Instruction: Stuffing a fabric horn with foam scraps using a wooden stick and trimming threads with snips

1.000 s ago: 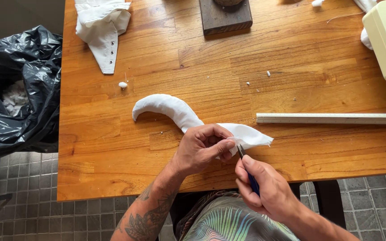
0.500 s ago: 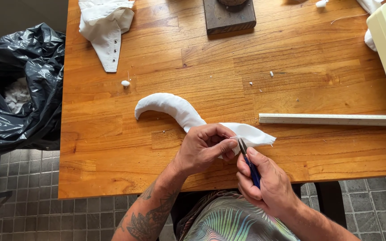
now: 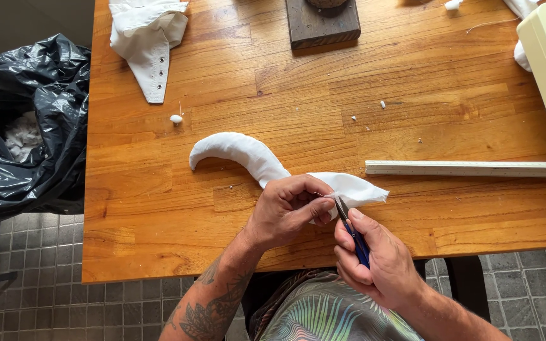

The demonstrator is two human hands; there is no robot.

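Scissors (image 3: pixel 351 228) are now closing in on the white fabric piece (image 3: pixel 255 158), gripped by the right hand (image 3: pixel 374 262); the left hand (image 3: pixel 289 208) keeps pinching the cloth beside them, so cutting is underway

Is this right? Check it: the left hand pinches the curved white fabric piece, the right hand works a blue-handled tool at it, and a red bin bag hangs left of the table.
Not quite: in the head view the bin bag is black. The left hand does pinch the curved white fabric piece, and the right hand works the blue-handled tool at it.
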